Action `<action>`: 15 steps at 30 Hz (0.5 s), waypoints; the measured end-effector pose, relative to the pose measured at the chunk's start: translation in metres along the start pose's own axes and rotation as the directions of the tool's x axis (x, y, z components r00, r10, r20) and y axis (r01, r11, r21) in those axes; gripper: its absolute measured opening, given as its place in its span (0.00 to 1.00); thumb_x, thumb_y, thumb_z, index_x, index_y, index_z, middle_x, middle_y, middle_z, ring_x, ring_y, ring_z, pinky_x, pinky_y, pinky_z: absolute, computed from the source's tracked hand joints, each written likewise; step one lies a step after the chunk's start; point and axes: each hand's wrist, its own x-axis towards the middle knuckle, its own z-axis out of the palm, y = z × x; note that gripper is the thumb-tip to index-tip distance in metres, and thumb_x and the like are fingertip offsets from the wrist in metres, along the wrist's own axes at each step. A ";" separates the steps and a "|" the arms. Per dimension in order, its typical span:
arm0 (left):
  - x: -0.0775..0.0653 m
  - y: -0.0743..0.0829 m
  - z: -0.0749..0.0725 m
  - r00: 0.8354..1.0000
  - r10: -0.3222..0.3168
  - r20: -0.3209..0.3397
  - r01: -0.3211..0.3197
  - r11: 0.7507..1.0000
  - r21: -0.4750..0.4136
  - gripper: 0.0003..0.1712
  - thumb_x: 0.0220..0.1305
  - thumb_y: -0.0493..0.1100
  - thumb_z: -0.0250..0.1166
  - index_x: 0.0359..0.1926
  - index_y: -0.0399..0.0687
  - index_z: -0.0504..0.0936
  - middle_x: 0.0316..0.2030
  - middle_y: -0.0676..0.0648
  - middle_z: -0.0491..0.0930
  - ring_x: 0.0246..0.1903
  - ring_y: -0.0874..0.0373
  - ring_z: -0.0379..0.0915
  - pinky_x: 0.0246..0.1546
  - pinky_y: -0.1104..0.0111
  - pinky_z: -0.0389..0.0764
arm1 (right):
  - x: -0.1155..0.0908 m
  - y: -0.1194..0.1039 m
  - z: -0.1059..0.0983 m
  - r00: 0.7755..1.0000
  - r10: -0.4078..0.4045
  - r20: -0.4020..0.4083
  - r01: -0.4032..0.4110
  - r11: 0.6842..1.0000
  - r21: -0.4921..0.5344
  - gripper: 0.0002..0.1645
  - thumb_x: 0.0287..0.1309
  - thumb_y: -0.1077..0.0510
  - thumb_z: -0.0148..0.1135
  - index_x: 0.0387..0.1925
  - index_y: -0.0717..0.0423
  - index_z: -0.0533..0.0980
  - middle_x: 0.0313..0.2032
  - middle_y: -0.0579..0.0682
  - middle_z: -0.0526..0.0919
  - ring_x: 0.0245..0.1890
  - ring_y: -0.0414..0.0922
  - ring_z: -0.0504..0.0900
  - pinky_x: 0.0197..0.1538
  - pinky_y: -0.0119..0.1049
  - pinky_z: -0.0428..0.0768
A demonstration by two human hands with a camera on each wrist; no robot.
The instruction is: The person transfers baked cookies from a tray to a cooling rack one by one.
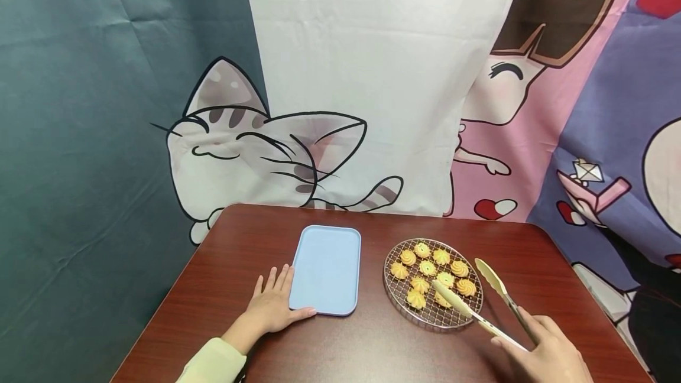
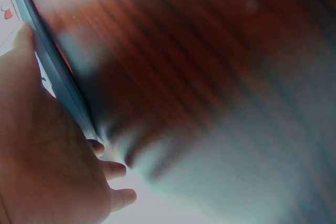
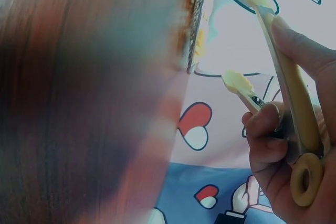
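Note:
My left hand lies with fingers spread at the left edge of a light blue rectangular tray, its thumb along the tray's near left corner. In the left wrist view the tray's side runs beside that thumb. My right hand grips a pair of tongs with pale yellow tips, their arms spread apart. One tip overlaps the cookies on a round wire rack in the head view; the other is past the rack's right rim. Nothing is between the tips.
The dark red wooden table carries the tray left of centre and the rack to the right. Behind it hangs a cartoon-printed cloth reaching the table's far edge.

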 end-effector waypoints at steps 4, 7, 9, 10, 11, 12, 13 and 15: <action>0.000 0.000 0.000 1.000 -0.001 0.001 0.001 1.000 -0.002 0.71 0.53 0.86 0.53 0.80 0.41 0.48 0.80 0.39 0.47 0.78 0.36 0.40 0.74 0.39 0.39 | 0.004 0.005 0.000 0.999 0.032 0.020 -0.032 0.999 0.001 0.56 0.45 0.30 0.76 0.62 0.67 0.74 0.49 0.65 0.77 0.45 0.71 0.80 0.40 0.65 0.78; 0.000 0.000 0.000 1.000 -0.001 0.002 0.001 1.000 0.000 0.71 0.53 0.86 0.53 0.80 0.41 0.48 0.80 0.39 0.47 0.78 0.37 0.40 0.74 0.39 0.39 | 0.008 0.008 -0.001 0.996 0.067 0.051 -0.067 0.998 -0.013 0.58 0.46 0.28 0.74 0.63 0.69 0.73 0.49 0.68 0.76 0.46 0.72 0.79 0.40 0.66 0.78; 0.000 0.000 0.001 1.000 -0.002 0.003 0.002 1.000 0.002 0.71 0.53 0.86 0.53 0.80 0.41 0.48 0.80 0.40 0.47 0.78 0.37 0.40 0.74 0.39 0.39 | 0.010 0.010 -0.001 0.994 0.087 0.065 -0.086 0.996 -0.023 0.59 0.47 0.27 0.73 0.63 0.70 0.72 0.49 0.69 0.76 0.46 0.72 0.78 0.41 0.66 0.78; 0.000 0.000 0.001 1.000 -0.002 0.004 0.002 1.000 0.003 0.71 0.53 0.86 0.53 0.80 0.41 0.48 0.80 0.40 0.47 0.78 0.37 0.40 0.74 0.39 0.39 | 0.011 0.011 -0.001 0.994 0.093 0.065 -0.091 0.996 -0.024 0.59 0.46 0.27 0.73 0.63 0.71 0.72 0.49 0.69 0.76 0.46 0.72 0.78 0.41 0.66 0.78; 0.000 0.000 0.001 1.000 -0.003 0.004 0.003 1.000 0.003 0.71 0.53 0.87 0.53 0.80 0.41 0.48 0.80 0.40 0.47 0.78 0.37 0.40 0.74 0.39 0.39 | 0.011 0.012 -0.001 0.993 0.097 0.060 -0.096 0.995 -0.023 0.59 0.46 0.27 0.73 0.63 0.71 0.72 0.49 0.70 0.76 0.46 0.72 0.78 0.41 0.66 0.77; 0.001 0.000 0.001 1.000 -0.003 0.004 0.003 1.000 0.003 0.71 0.52 0.87 0.53 0.80 0.41 0.48 0.80 0.40 0.47 0.78 0.37 0.40 0.74 0.39 0.39 | 0.012 0.013 0.000 0.993 0.101 0.058 -0.100 0.995 -0.023 0.59 0.46 0.27 0.74 0.63 0.71 0.72 0.48 0.70 0.76 0.46 0.73 0.78 0.41 0.66 0.77; 0.001 0.000 0.001 1.000 -0.003 0.004 0.003 1.000 0.004 0.71 0.52 0.87 0.53 0.80 0.41 0.48 0.80 0.40 0.47 0.78 0.37 0.40 0.74 0.39 0.39 | 0.013 0.014 0.000 0.993 0.106 0.057 -0.105 0.994 -0.022 0.59 0.46 0.27 0.73 0.63 0.70 0.71 0.49 0.70 0.75 0.46 0.73 0.78 0.41 0.67 0.77; 0.001 -0.001 0.001 1.000 -0.003 0.003 0.003 1.000 0.006 0.71 0.52 0.87 0.53 0.80 0.41 0.48 0.80 0.40 0.47 0.78 0.37 0.40 0.74 0.39 0.40 | 0.014 0.017 0.000 0.992 0.117 0.054 -0.116 0.993 -0.020 0.59 0.47 0.27 0.73 0.63 0.70 0.71 0.49 0.71 0.75 0.46 0.74 0.77 0.41 0.67 0.77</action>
